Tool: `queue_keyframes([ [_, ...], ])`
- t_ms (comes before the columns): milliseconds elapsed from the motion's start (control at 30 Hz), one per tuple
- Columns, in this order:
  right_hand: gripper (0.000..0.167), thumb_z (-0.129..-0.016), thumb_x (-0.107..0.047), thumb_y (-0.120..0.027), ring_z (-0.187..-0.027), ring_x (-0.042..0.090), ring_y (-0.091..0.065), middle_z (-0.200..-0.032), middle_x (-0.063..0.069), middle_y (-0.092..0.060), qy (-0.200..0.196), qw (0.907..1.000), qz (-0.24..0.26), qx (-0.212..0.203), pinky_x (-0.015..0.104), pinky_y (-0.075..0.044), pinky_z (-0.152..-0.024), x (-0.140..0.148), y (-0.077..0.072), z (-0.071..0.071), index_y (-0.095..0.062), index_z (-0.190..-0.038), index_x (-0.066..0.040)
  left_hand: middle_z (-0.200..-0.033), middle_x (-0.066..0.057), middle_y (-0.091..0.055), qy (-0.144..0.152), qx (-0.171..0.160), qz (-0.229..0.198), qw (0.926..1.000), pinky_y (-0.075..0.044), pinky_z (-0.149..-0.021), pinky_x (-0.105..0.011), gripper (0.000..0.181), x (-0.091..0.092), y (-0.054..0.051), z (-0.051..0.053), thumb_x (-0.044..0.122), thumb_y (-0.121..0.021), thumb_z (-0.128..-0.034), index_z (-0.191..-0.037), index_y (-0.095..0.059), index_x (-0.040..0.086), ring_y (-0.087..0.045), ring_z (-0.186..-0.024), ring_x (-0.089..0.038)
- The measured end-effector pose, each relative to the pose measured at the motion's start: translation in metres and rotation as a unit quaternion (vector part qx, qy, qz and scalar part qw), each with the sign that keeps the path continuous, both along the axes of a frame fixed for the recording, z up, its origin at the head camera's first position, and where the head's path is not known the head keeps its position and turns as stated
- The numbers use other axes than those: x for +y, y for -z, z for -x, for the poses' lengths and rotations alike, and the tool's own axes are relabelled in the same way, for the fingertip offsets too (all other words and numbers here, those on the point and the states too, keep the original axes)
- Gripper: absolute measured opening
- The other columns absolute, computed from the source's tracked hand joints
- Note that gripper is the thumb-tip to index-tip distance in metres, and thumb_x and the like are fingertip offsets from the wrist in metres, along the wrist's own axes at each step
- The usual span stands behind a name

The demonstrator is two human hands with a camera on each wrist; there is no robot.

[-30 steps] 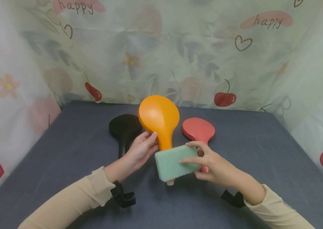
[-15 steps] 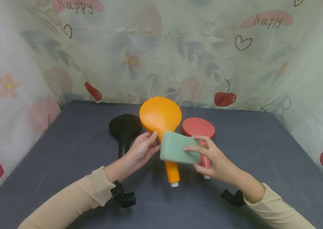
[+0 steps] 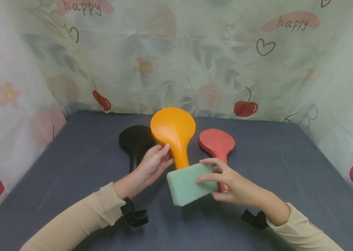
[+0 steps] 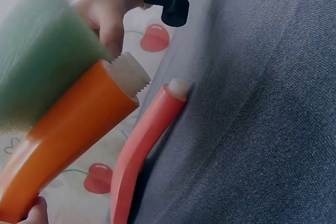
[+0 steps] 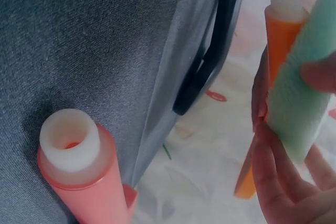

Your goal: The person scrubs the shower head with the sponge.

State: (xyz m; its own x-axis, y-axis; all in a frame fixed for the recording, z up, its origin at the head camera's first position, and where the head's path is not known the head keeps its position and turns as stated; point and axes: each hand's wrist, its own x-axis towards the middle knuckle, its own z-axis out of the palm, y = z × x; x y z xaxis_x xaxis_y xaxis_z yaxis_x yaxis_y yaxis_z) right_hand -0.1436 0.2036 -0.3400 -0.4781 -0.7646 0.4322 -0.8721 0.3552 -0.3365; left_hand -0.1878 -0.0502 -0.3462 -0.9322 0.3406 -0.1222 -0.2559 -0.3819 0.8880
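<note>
My left hand [image 3: 154,164] grips the orange shower head [image 3: 173,125] at its neck, the round head tilted up and the handle toward me. In the left wrist view the handle's white threaded end [image 4: 128,74] shows. My right hand [image 3: 236,181] holds a pale green sponge [image 3: 189,183] between thumb and fingers. Seen from the head camera, the sponge lies over the lower handle and hides it. The right wrist view shows the sponge [image 5: 307,82] against the orange handle [image 5: 281,40].
A black shower head [image 3: 135,139] lies on the dark grey table [image 3: 70,181] behind my left hand. To the right a red shower head [image 3: 217,141] lies partly behind my right hand. Patterned curtains [image 3: 182,62] stand behind and at both sides of the table.
The sponge goes up the orange handle, then back down to its lower end. The orange shower head shifts slightly; my left hand keeps its grip.
</note>
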Motion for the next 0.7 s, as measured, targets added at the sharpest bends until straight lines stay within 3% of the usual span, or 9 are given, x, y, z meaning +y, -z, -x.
queue_keyframes([
  [267,0.056,-0.069,0.002,-0.075,-0.113,0.03,-0.047,-0.137,0.019,-0.039,0.106,0.9935,0.041,0.012,0.034,-0.056,-0.077,-0.0047,0.0023,0.0077,-0.059,-0.118,-0.021,-0.106,0.004,-0.056,0.011,-0.004,0.002,0.9999,-0.051,-0.089,-0.022,0.039,-0.0013,-0.0016,-0.0003,0.019,-0.035,-0.1019,-0.135,-0.035,-0.002,-0.055,-0.096,-0.008],
  [433,0.054,-0.071,-0.001,-0.074,-0.103,0.029,-0.055,-0.136,0.022,-0.039,0.147,0.9868,0.065,0.021,0.037,-0.057,-0.072,-0.0078,0.0022,0.01,-0.058,-0.119,-0.019,-0.104,0.006,-0.056,0.011,-0.005,-0.007,0.9999,-0.049,-0.097,-0.027,0.037,-0.0014,-0.005,-0.0012,0.018,-0.034,-0.1018,-0.133,-0.037,-0.001,-0.055,-0.096,-0.006],
  [567,0.054,-0.072,-0.001,-0.073,-0.106,0.029,-0.053,-0.135,0.02,-0.04,0.14,0.9881,0.063,0.008,0.036,-0.057,-0.073,-0.0068,0.002,0.0082,-0.058,-0.12,-0.02,-0.102,0.009,-0.057,0.009,0.0,-0.022,0.9997,-0.042,-0.105,-0.034,0.035,-0.0018,-0.008,-0.0003,0.016,-0.033,-0.1019,-0.132,-0.038,-0.001,-0.055,-0.097,-0.005],
  [700,0.055,-0.07,0.002,-0.073,-0.115,0.027,-0.045,-0.133,0.016,-0.043,0.088,0.995,0.047,-0.002,0.031,-0.055,-0.077,-0.0023,0.0025,0.006,-0.059,-0.118,-0.021,-0.102,0.01,-0.059,0.009,0.01,-0.045,0.9989,-0.045,-0.102,-0.031,0.037,-0.0031,-0.0092,0.0011,0.017,-0.032,-0.102,-0.134,-0.036,-0.001,-0.056,-0.1,-0.004],
])
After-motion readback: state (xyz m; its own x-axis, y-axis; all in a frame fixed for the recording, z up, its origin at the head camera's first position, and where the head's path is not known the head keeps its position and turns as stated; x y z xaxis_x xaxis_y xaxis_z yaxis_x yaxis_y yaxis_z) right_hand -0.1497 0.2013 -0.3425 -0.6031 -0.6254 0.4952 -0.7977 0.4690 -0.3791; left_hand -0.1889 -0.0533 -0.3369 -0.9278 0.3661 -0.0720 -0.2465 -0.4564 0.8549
